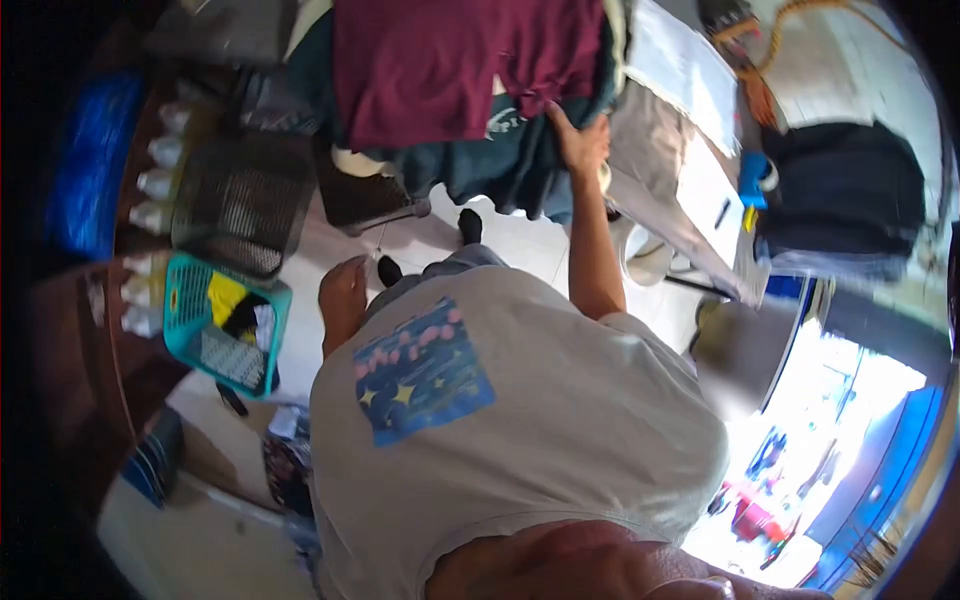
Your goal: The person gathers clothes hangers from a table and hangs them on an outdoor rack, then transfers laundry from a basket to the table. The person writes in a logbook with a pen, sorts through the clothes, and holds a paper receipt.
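A maroon garment (430, 75) lies over a dark green garment (455, 175) with white lettering, at the top centre. My right hand (584, 145) rests against the right part of this pile, near the maroon hem, its thumb stretched apart from its bent fingers. Lower left, my left hand (346, 288) hangs low beside my body, away from the garments and touching nothing that I can see; its fingers are too unclear to read.
On the left are a teal basket (180, 335) with clothes, a dark mesh crate (240, 200) and several pale bottles. At right stand a table with pale cloth (655, 140) and a dark clothes pile (850, 190). A grey stool (745, 355) is nearer.
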Demonstrator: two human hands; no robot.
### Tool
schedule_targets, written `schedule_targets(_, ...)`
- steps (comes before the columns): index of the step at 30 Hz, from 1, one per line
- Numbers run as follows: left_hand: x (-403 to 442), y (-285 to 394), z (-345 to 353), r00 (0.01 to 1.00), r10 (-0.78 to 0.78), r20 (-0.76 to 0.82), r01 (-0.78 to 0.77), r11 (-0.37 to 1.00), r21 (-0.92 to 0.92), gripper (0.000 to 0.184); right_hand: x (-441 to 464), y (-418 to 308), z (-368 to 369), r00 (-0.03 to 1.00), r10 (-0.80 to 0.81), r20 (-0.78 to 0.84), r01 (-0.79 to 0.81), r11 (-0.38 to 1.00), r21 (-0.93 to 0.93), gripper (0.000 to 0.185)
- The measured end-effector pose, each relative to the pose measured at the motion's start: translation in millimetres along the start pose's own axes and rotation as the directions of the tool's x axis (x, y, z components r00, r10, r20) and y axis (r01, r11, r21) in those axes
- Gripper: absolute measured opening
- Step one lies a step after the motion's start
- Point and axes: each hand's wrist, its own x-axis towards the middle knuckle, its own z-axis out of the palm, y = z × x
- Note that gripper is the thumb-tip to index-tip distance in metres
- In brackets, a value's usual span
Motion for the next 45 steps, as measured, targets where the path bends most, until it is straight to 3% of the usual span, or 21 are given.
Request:
schedule_targets(4, -12.9, -26.5, -23.1, 0.997, 0.067, 0.046, -0.071, 0.995, 0.074, 0.018, -18.4, 3.9, 9.9, 0.987, -0.067, -0.146, 0.059, 0.997, -0.057, 0.098)
schedule_targets(7, -15.8, -31.9, -25.4, 0.99, 0.107, 0.092, -0.11, 0.994, 0.029, 0.018, -36.6, 8.8, 23.3, 0.921, -0.184, -0.344, 0.14, 0.979, -0.149, 0.085)
schedule_targets(10, -4.7, -28.5, -27.9, 0.966, 0.187, 0.176, -0.189, 0.982, -0.008, 0.017, -55.2, 9.3, 21.2, 0.924, -0.213, -0.318, 0.175, 0.974, -0.142, 0.082)
schedule_targets(14, 22.6, -11.9, -29.8, 0.942, 0.309, 0.131, -0.302, 0.951, -0.071, 0.016, -78.9, 13.3, 23.5, 0.931, -0.224, -0.289, 0.204, 0.974, -0.098, 0.086)
schedule_targets(19, 72.8, 34.0, -34.7, 0.946, 0.293, 0.14, -0.264, 0.944, -0.198, 0.018, -77.2, 29.7, 15.7, 0.943, -0.317, -0.098, 0.299, 0.94, -0.166, 0.09)
schedule_targets(24, 121.2, 84.4, -32.2, 0.889, 0.451, -0.085, -0.457, 0.856, -0.241, 0.02, -76.5, 33.5, 7.0, 0.936, -0.349, -0.052, 0.337, 0.928, -0.16, 0.089)
schedule_targets(27, 153.2, 112.9, -38.6, 0.854, 0.487, -0.184, -0.514, 0.843, -0.156, 0.023, -80.0, 30.9, -5.5, 0.932, -0.357, -0.06, 0.354, 0.934, -0.055, 0.087)
schedule_targets(31, 209.1, 139.5, -41.4, 0.771, 0.512, -0.378, -0.563, 0.826, -0.03, 0.028, -76.0, 29.1, -19.4, 0.921, -0.375, -0.105, 0.369, 0.926, -0.076, 0.071)
schedule_targets(33, 239.1, 146.5, -43.4, 0.763, 0.463, -0.45, -0.508, 0.861, 0.023, 0.032, -63.8, 30.1, -27.8, 0.88, -0.431, -0.197, 0.425, 0.902, -0.076, 0.053)
schedule_targets(35, 273.2, 149.0, -39.6, 0.734, 0.435, -0.521, -0.427, 0.893, 0.145, 0.035, -44.8, 23.6, -46.3, 0.962, -0.269, -0.047, 0.27, 0.963, 0.003, 0.04)
schedule_targets(36, 290.2, 146.1, -36.5, 0.701, 0.435, -0.565, -0.361, 0.9, 0.245, 0.039, -29.1, 20.6, -49.4, 0.954, -0.257, -0.153, 0.281, 0.946, 0.164, 0.031)
schedule_targets(38, 322.8, 123.3, -12.9, 0.796, 0.379, -0.472, -0.109, 0.856, 0.505, 0.049, 4.2, 13.7, -57.0, 0.877, -0.377, -0.298, 0.44, 0.88, 0.18, 0.019)
schedule_targets(40, 321.2, 134.4, -6.1, 0.833, 0.3, -0.466, 0.002, 0.839, 0.544, 0.05, 35.4, -13.6, -70.2, 0.835, -0.449, -0.318, 0.524, 0.826, 0.207, 0.014)
schedule_targets(41, 320.2, 140.1, -2.1, 0.863, 0.242, -0.444, 0.062, 0.821, 0.567, 0.051, 51.2, -32.0, -76.9, 0.762, -0.522, -0.383, 0.622, 0.755, 0.209, 0.012)
schedule_targets(42, 320.6, 139.7, -2.3, 0.861, 0.219, -0.459, 0.095, 0.817, 0.568, 0.051, 67.4, -49.6, -81.0, 0.681, -0.579, -0.449, 0.709, 0.676, 0.203, 0.009)
schedule_targets(45, 319.0, 137.5, -2.5, 0.866, 0.239, -0.439, 0.014, 0.866, 0.499, 0.049, 115.1, -108.3, -73.1, 0.544, -0.733, -0.408, 0.833, 0.532, 0.154, 0.008)
